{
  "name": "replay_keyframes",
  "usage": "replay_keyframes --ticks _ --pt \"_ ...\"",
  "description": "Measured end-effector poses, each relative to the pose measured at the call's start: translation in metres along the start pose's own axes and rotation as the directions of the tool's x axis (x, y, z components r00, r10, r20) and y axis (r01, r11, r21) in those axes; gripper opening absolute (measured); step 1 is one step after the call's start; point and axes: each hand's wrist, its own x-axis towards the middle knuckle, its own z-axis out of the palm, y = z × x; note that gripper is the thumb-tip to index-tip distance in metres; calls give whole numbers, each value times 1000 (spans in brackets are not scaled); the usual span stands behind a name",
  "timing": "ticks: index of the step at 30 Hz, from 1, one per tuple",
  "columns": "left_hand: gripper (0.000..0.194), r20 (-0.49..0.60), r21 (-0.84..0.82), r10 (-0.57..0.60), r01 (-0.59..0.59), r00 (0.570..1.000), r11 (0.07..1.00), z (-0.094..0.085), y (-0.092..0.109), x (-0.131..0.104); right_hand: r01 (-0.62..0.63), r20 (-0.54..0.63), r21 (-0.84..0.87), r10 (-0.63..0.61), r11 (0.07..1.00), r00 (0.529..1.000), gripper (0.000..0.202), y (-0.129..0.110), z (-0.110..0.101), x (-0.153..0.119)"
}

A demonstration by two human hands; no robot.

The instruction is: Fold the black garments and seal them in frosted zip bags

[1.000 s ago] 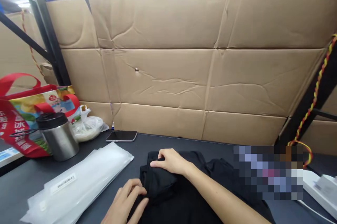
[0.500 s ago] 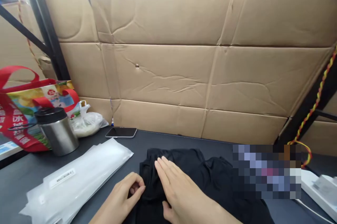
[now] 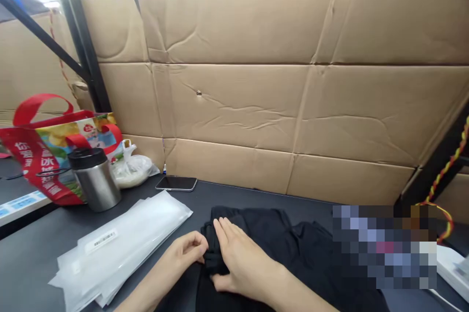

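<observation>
Black cloth (image 3: pixel 286 238) lies bunched on the dark table in front of me, with folds gathered at its left end. My left hand (image 3: pixel 188 252) pinches the left edge of that cloth between thumb and curled fingers. Flat on top of the gathered part rests my right hand (image 3: pixel 244 260), its fingers stretched forward and its thumb apart. To the left of both hands lies a stack of white translucent plastic bags (image 3: pixel 128 243), the top one carrying a barcode label (image 3: pixel 101 240).
A phone (image 3: pixel 176 183), a steel tumbler (image 3: pixel 95 180), a knotted plastic bag (image 3: pixel 132 170) and a red shopping bag (image 3: pixel 54 155) stand behind the stack. Cardboard (image 3: pixel 234 97) walls the back. A white power strip (image 3: pixel 449 263) and a pixelated patch are at right.
The view has shifted, so the surroundings appear further right. My left hand has moved up and closed on the cloth's left edge, and the cloth there is more tightly gathered.
</observation>
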Motion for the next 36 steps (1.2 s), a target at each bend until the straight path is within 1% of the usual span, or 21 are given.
replay_keyframes --ticks 2,4,7,9,10,12,14,16,19,20,22,24,26,28,30,31,32,33,34,35,36 --pt "24 -11 37 36 -36 999 999 -1 2 0 -46 -30 -29 45 999 999 91 2 8 1" --pt "23 -38 117 86 -81 996 990 -9 4 0 -76 -86 -56 71 996 994 84 2 16 1" --pt "21 -178 308 173 -113 969 945 -38 7 -5 -80 -141 -48 72 996 987 88 0 21 -1" --pt "20 -243 536 244 -80 939 840 -63 5 -11 -83 -145 -42 76 996 987 92 -1 22 -2" --pt "20 -240 636 251 -43 938 770 -76 2 -15 -89 -145 -45 81 995 986 90 -1 22 -3" --pt "21 -218 755 212 27 953 656 -97 -6 -22 -99 -149 -55 89 994 985 82 -1 22 -2" --pt "22 -210 776 154 68 965 627 -112 -14 -28 -98 -159 -51 89 994 983 77 -1 23 -2" --pt "25 -207 778 133 80 969 624 -121 -19 -32 -99 -174 -9 95 995 980 76 -1 23 -1" --pt "27 -242 765 139 101 960 636 -123 -12 -33 -119 -231 187 161 975 959 75 1 17 1" --pt "28 -265 752 158 102 951 651 -119 -5 -32 -110 -267 297 194 948 944 71 3 13 1" --pt "29 -292 711 207 67 934 700 -102 12 -29 -70 -350 543 302 837 887 53 10 0 -1" --pt "30 -246 647 240 -25 939 762 -71 31 -23 -26 -398 705 425 708 813 34 20 -17 -10" --pt "30 -126 538 241 -137 962 832 -30 45 -14 -26 -409 788 555 615 725 42 30 -36 -25" --pt "27 19 424 189 -179 982 888 10 50 -3 -27 -423 829 659 558 621 50 38 -51 -45" --pt "22 138 348 140 -181 980 920 42 49 7 -20 -444 845 723 534 528 51 43 -60 -66" --pt "20 184 325 120 -176 976 929 54 46 13 -25 -465 836 732 549 498 51 44 -61 -75" --pt "18 221 310 103 -170 970 936 62 43 17 -31 -496 814 723 579 480 49 45 -60 -83" --pt "17 249 297 89 -163 964 941 66 40 21 -39 -534 780 696 625 480 47 44 -57 -89" --pt "16 274 283 75 -155 959 947 68 37 24 -48 -574 730 649 682 499 46 44 -53 -94" --pt "15 297 266 60 -143 953 953 68 34 27 -55 -610 663 581 747 540 44 42 -48 -97" --pt "15 317 248 44 -128 947 960 67 32 29 -52 -629 575 482 817 610 45 40 -43 -99"
